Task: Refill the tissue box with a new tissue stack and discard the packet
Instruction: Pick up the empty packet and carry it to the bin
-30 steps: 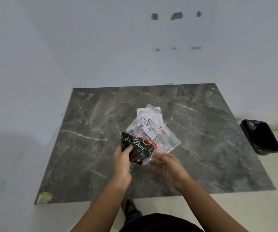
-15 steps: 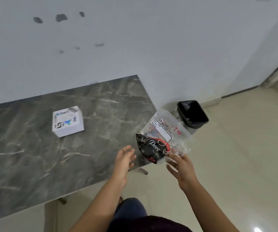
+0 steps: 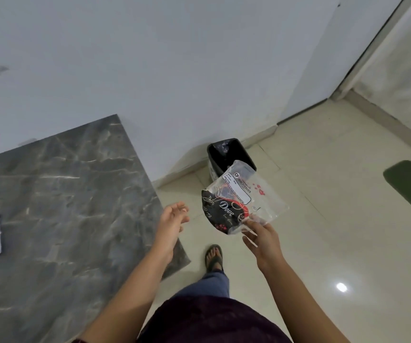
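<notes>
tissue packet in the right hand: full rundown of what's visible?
The tissue packet is a thin, crinkled plastic bag, clear over its upper part, with a white printed label and small red marks, and black at the lower left with white "Dove" script and red swirls. It looks flat and empty. It is tilted, held in the air by its lower edge in the fingers of the right hand. Its top corner overlaps the black bin in the view, but it is not in it. The left hand is off it, open.

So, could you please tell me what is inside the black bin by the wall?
The black bin looks lined with a dark bag, with something crumpled and pale near its far rim. The empty packet in the right hand covers the bin's near corner, so that part stays hidden.
</notes>
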